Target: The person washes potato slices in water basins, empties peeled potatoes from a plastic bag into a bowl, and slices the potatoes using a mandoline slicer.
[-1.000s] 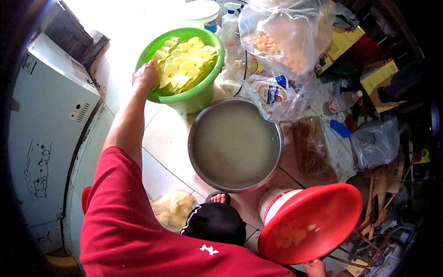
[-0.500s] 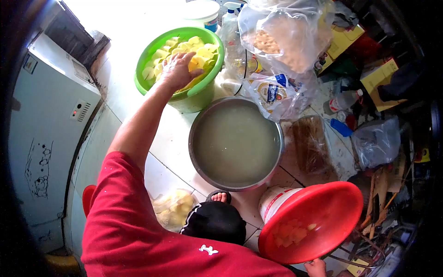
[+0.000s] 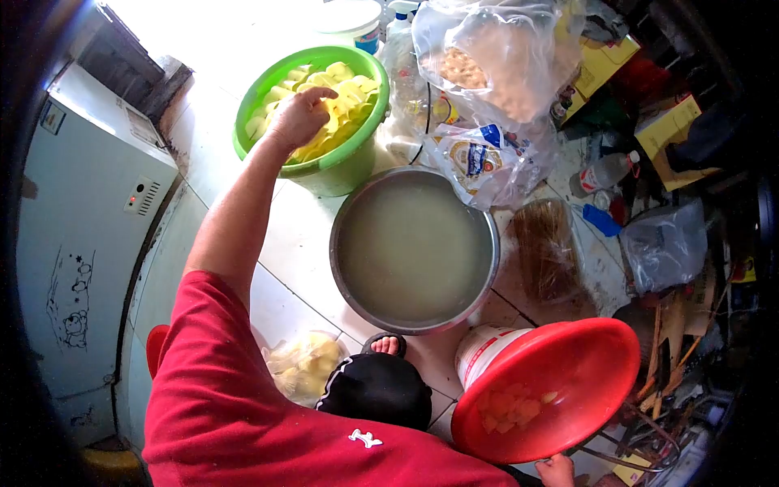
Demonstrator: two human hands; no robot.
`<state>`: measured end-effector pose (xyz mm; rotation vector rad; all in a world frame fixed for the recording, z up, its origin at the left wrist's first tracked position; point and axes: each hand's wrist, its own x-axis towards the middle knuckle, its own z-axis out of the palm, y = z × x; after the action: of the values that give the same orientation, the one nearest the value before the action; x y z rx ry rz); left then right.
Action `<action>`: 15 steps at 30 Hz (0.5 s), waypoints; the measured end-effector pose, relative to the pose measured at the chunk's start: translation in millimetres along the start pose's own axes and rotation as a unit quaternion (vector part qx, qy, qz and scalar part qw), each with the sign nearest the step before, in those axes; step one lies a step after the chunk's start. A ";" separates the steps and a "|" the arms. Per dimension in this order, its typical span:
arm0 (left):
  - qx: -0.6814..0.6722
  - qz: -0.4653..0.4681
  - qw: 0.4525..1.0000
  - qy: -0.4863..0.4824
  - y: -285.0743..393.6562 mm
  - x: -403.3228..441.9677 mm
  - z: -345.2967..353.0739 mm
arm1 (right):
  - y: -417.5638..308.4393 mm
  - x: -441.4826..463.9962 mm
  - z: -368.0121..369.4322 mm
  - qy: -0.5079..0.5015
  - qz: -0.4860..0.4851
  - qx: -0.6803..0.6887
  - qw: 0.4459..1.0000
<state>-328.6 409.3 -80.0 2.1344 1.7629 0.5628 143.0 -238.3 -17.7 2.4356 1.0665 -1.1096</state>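
Observation:
My left hand (image 3: 299, 120) is over the green tub (image 3: 341, 174), which is heaped with thin pale-yellow slices (image 3: 350, 97) that look like potato. Its fingers are drawn together just above the slices; whether anything is pinched between them is hidden. At the lower right, my right hand (image 3: 556, 470) grips the near edge of a red basin (image 3: 596, 365). The basin is tilted, and several pale slices (image 3: 511, 408) lie inside it. Between the two stands a wide metal pot (image 3: 414, 252) of cloudy liquid.
A white bucket (image 3: 479, 353) stands against the red basin. Beside my foot lies a clear bag of pale pieces (image 3: 304, 365). Plastic bags (image 3: 495, 73) and a bottle (image 3: 604, 174) crowd the right side. A white appliance (image 3: 89, 211) stands at the left.
My left hand has moved slightly left and its spread fingers have drawn together above the slices. My right hand and the red basin have hardly moved.

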 end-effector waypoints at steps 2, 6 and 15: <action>-0.103 -0.005 0.994 -0.045 -9.5 4.5 2.4 | -4.4 -1.3 -2.3 0.007 -0.006 0.011 1.000; -0.115 -0.051 0.987 -0.097 -13.5 -0.4 11.2 | 1.7 0.9 0.2 0.014 -0.028 0.002 1.000; 0.137 0.147 0.979 0.035 4.2 -3.2 27.2 | 7.4 1.9 2.4 -0.004 -0.018 -0.024 1.000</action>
<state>-312.3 405.5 -102.1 2.6216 1.6519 0.4939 147.8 -243.6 -21.1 2.3821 1.1263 -1.0907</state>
